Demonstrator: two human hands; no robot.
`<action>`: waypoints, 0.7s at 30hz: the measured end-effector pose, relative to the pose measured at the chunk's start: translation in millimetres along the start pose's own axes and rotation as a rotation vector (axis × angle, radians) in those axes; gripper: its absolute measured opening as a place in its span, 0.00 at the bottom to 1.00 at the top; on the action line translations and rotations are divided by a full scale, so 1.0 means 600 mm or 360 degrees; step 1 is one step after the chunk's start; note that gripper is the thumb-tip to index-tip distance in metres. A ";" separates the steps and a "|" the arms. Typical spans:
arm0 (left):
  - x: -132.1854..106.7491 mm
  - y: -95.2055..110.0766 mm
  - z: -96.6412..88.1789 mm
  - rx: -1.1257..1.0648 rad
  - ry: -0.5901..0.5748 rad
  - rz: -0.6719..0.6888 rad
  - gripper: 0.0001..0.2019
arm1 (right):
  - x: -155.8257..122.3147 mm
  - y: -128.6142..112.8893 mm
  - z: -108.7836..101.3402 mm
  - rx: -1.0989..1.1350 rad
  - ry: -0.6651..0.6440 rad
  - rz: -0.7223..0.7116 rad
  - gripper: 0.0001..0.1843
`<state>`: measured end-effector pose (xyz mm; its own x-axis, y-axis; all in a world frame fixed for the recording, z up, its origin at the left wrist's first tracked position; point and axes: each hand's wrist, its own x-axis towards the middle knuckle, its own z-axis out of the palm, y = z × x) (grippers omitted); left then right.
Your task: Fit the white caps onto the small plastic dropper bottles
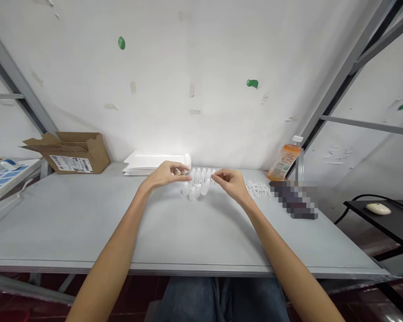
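Tabletop: grey tabletop point(201, 237), spanning from the near edge to the wall.
Carton: cardboard box point(74, 154), flaps open, near the far left corner.
Paper goods: white stack point(151, 163) along the far edge, left of centre.
Dark item: pixelated object point(293, 201) at the right edge; identity cannot be told.
Drink: orange bottle point(285, 158), white-capped and leaning, at the far right corner.
Left hand: left hand point(168, 173) half open, thumb and forefinger apart, beside the vials; contact cannot be told.
Right hand: right hand point(231, 181), thumb and forefinger pinched at the top of a tilted vial point(205, 187).
Strands: white tangle point(258, 190) between right hand and right edge.
Vials: small white vials point(195, 192) clustered toward the far edge, near centre.
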<state>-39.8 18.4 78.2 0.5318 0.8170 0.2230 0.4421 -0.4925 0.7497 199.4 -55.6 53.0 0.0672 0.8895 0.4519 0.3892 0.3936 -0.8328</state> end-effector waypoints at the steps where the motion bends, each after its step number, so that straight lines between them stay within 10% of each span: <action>1: 0.000 0.011 0.010 -0.0039 0.0098 0.0074 0.24 | 0.000 -0.003 -0.002 0.0103 -0.0026 0.0043 0.11; 9: -0.008 0.063 0.101 0.0147 0.0099 0.0319 0.17 | -0.004 -0.025 -0.004 0.0642 -0.0197 0.0213 0.13; 21: -0.010 0.072 0.107 0.0130 0.0164 0.0270 0.22 | -0.003 -0.018 -0.002 0.0317 -0.0155 0.0104 0.19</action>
<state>22.5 -27.2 69.1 0.5290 0.7446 0.4072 0.4118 -0.6448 0.6440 195.9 -61.7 61.8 -0.0063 0.9290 0.3701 0.1970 0.3640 -0.9103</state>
